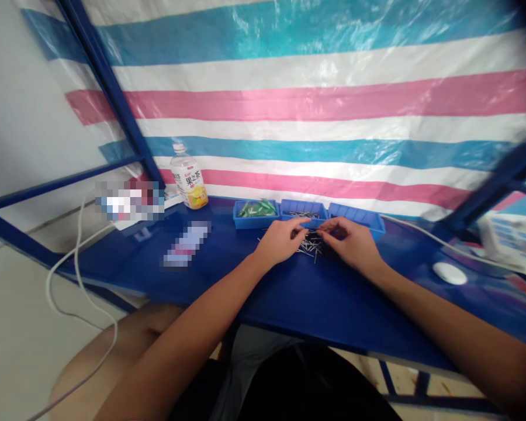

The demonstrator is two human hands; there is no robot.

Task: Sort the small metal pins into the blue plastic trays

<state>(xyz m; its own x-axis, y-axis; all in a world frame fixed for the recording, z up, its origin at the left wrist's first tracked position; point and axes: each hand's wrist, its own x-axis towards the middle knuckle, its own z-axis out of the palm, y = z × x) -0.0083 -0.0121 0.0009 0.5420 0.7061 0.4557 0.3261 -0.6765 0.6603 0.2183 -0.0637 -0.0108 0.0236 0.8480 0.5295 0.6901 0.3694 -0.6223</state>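
My left hand (280,240) and my right hand (350,241) meet over a small heap of thin metal pins (310,248) on the blue table (289,292). Both hands have their fingers curled in a pinch at the heap; what each fingertip holds is too small to make out. Just behind the hands stand three blue bins in a row: the left bin (255,214) holds green pieces, the middle bin (303,210) holds metal pins, and the right bin (359,217) shows nothing I can make out.
A juice bottle (189,182) stands at the back left of the table. A white cable (70,280) hangs off the left edge. A white oval object (449,272) lies at the right. A striped tarp (315,99) forms the back wall, with blue frame bars on both sides.
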